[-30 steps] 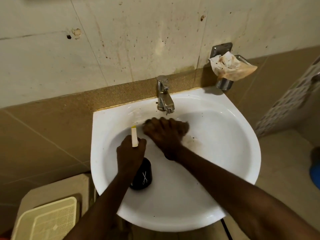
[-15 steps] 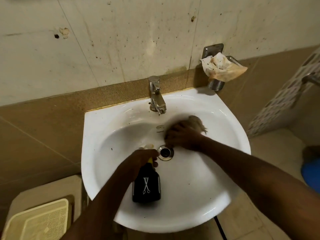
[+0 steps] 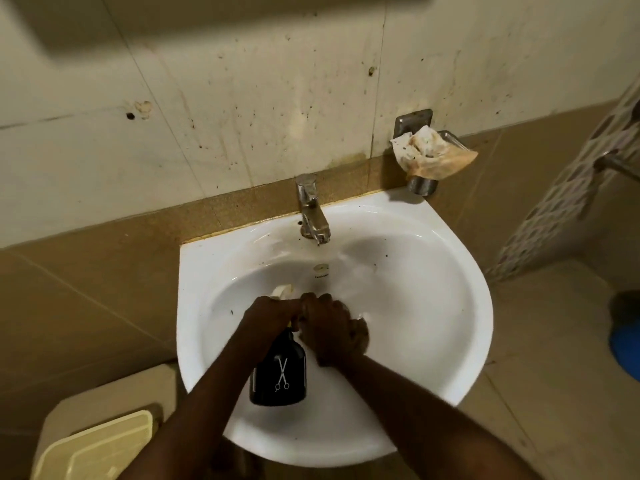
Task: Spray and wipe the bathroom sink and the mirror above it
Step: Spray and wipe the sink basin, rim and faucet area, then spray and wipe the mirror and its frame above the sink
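The white sink (image 3: 433,306) fills the frame's center; low in its bowl the right hand (image 3: 332,332) presses a cloth (image 3: 362,323) that barely shows, while the left hand (image 3: 268,315) grips a black spray bottle (image 3: 278,372) by its head. Specks remain on the basin, so wiping looks partway, and the mirror, out of view, seems untouched. Behind the chrome faucet (image 3: 311,209) rise stained wall tiles (image 3: 242,98), with a soiled rag on a metal holder (image 3: 433,150) at upper right.
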